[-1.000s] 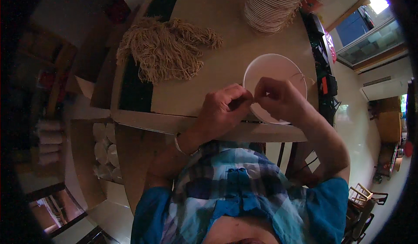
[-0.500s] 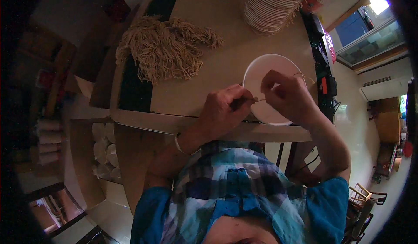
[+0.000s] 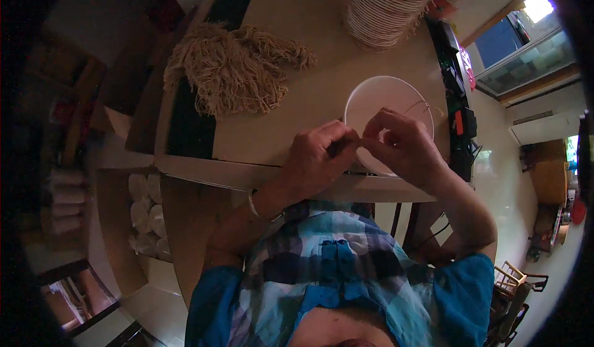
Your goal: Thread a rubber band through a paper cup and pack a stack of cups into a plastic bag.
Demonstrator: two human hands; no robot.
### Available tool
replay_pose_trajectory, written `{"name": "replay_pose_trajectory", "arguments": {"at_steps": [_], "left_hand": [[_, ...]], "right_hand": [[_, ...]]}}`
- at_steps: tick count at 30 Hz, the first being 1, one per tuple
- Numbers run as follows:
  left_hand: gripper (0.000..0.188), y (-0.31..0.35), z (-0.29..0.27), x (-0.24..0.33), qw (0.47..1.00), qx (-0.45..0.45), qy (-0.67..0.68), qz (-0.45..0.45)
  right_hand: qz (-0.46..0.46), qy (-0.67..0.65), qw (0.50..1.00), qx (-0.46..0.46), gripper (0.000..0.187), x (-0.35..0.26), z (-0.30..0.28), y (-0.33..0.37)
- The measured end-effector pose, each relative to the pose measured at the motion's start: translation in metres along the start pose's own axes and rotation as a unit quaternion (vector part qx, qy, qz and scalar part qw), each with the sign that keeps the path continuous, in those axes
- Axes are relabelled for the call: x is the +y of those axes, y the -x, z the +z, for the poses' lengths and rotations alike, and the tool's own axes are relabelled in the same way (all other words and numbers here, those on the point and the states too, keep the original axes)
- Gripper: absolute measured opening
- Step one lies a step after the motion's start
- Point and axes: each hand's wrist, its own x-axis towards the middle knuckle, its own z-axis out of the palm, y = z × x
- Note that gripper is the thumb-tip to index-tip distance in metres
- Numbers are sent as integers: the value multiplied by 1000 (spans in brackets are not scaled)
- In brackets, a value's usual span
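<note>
Over the near rim of a round white tub [image 3: 374, 92], my two hands meet at the fingertips. My left hand [image 3: 322, 152] is closed in a pinch on the tub's left side, with a thin piece of string mostly hidden in the fingers. My right hand [image 3: 405, 144] pinches at the same spot from the right, its thumb and forefinger bent into a loop above the tub's opening. A thin tan string [image 3: 426, 104] crosses the tub's right rim, its loose end sticking outside. To the left lies a tangled bundle of tan strings [image 3: 232, 71].
A tall stack of nested white tubs [image 3: 393, 6] stands at the table's far side. Dark devices [image 3: 461, 121] line the right edge. Beneath the table at left, an open cardboard box [image 3: 117, 229] holds white rounded bundles. Brown board [image 3: 322, 93] covers the tabletop.
My right hand has come down and left, so its fingertips now touch my left hand's. The strand seen between them is now hidden. More string shows at the tub's right rim.
</note>
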Motion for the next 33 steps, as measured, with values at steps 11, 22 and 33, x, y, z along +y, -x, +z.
{"name": "replay_pose_trajectory", "arguments": {"at_steps": [11,22,33], "left_hand": [[9,1,0,2,1000,6,14,-13],[11,1,0,2,999,-17,16,-24],[11,-1,0,4,1000,-16,-6,-21]], "right_hand": [[-5,-54,998,-46,6,13,-1,-5],[-43,16,997,-62,7,5,-6,-9],[-163,186,968,-45,8,-4,-7,-5]]}}
